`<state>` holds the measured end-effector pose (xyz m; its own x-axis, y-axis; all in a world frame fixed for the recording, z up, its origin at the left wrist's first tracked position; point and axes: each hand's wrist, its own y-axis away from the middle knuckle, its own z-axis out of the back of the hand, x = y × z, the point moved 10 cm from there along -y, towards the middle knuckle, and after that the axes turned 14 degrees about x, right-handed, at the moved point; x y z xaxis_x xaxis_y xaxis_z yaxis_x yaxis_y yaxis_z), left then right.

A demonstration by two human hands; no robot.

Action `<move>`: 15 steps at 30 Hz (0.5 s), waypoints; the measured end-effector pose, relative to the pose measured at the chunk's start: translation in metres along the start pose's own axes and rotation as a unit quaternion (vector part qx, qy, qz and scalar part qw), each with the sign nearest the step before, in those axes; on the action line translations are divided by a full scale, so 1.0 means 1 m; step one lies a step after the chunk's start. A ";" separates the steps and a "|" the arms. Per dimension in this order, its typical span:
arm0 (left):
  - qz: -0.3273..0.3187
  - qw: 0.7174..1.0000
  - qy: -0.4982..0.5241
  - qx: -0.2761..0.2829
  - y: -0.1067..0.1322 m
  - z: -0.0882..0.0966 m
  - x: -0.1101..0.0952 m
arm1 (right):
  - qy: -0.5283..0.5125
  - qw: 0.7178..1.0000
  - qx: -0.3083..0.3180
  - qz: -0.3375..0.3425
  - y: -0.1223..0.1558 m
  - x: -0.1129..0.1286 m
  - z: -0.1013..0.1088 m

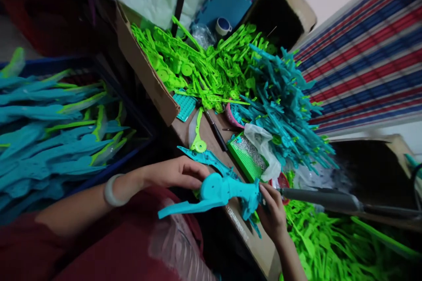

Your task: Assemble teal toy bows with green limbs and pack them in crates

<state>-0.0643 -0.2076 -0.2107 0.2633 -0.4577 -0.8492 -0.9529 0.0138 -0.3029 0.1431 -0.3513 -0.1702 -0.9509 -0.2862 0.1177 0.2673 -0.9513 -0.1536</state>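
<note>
Holding a teal plastic toy piece (219, 191) between both hands, you keep it just above the near edge of the brown table (211, 134), in front of your body. Your left hand (176, 172) is closed around its rounded end, with the fingers curled over the top; a pale bangle (111, 190) sits on that wrist. Your right hand (273, 210) pinches the other end of the piece, with the fingertips pressed on it. A long grey tool (325, 199) lies across just beside this hand, but I cannot tell if the hand grips it.

On the table, near the piece, lie a flat teal part (206, 157), a green part with a ring end (198, 134) and a black pen (216, 131). A green tray of small metal bits (248, 158) stands just beside a clear plastic bag (263, 142). Behind them are a heap of green parts (198, 63) and a heap of teal parts (283, 105). A dark crate at your left holds assembled teal and green pieces (52, 136). More green parts (329, 246) lie low at your right.
</note>
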 end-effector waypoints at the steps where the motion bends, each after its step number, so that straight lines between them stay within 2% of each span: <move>1: -0.011 1.000 0.003 0.012 -0.001 -0.002 -0.001 | -0.001 1.000 0.003 -0.006 0.001 -0.001 0.000; 4: -0.051 0.998 -0.043 -0.002 -0.001 -0.002 -0.007 | -0.006 1.000 0.014 -0.019 0.007 -0.005 -0.002; 6: -0.095 0.988 -0.107 -0.050 0.002 0.004 -0.016 | -0.007 0.999 0.024 -0.028 0.011 -0.008 -0.004; 8: -0.141 0.965 -0.190 -0.112 0.007 0.011 -0.027 | -0.010 0.998 0.040 -0.041 0.013 -0.013 -0.009; 11: -0.175 0.905 -0.332 -0.200 0.021 0.022 -0.037 | -0.024 0.992 0.076 -0.094 0.013 -0.023 -0.019; 13: -0.141 0.858 -0.409 -0.278 0.035 0.038 -0.037 | -0.037 0.984 0.104 -0.140 0.011 -0.030 -0.026; 15: -0.078 0.809 -0.450 -0.371 0.057 0.060 -0.033 | -0.054 0.976 0.129 -0.168 0.009 -0.033 -0.033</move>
<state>-0.1183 -0.1381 -0.2264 0.0729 0.4335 -0.8982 -0.6374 -0.6725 -0.3763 0.1715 -0.3463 -0.2082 -0.9735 0.0493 0.2233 -0.0129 -0.9867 0.1620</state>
